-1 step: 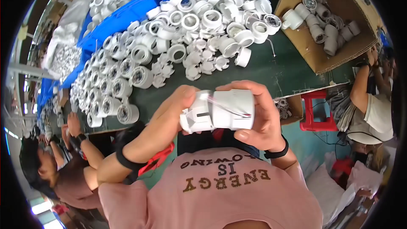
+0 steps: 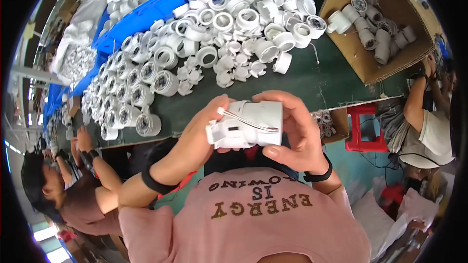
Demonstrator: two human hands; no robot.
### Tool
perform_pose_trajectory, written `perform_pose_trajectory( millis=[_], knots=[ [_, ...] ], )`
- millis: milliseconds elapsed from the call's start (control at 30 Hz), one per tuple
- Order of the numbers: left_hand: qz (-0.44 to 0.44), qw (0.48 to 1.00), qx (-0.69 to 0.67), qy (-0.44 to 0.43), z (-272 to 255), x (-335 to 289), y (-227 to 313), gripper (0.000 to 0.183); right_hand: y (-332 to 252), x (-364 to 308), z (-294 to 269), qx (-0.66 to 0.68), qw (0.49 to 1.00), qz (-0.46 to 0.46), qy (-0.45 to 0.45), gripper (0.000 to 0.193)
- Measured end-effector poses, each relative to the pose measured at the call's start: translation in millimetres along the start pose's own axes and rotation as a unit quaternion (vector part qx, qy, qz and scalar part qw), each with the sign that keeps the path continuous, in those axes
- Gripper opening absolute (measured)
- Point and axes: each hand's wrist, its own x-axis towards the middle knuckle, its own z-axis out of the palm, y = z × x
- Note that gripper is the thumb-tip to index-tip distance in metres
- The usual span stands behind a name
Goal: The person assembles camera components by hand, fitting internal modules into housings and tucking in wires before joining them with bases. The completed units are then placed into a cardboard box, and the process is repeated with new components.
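Note:
I hold a white cylindrical plastic housing point(image 2: 251, 122) on its side in front of my chest, over the near edge of the green table point(image 2: 312, 85). My left hand point(image 2: 202, 134) grips its notched left end, thumb against the body. My right hand point(image 2: 298, 131) wraps around its smooth right end from behind and below. Thin red and white wires run along the top of the housing. Both wrists wear black bands.
Loose white rings, clips and housings point(image 2: 234, 24) are heaped on the table, with rows of upright housings point(image 2: 129, 100) at the left. Blue trays point(image 2: 146, 12) lie behind. A cardboard box point(image 2: 390, 63) holds more housings. Persons work at the left point(image 2: 73, 190) and right point(image 2: 424, 122); a red stool point(image 2: 363, 129) stands nearby.

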Motion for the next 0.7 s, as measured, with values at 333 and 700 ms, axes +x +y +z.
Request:
perform_pose_trajectory(
  millis=[333,700],
  knots=[
    [0.116,0.991,0.004,0.072,16,-15,-41,0.046,-13,-20,8,-0.174,0.982,-0.052,-0.044,0.067],
    [0.114,0.991,-0.010,0.067,18,-22,-46,0.048,-4,-21,14,-0.229,0.968,-0.072,-0.076,0.073]
  ],
)
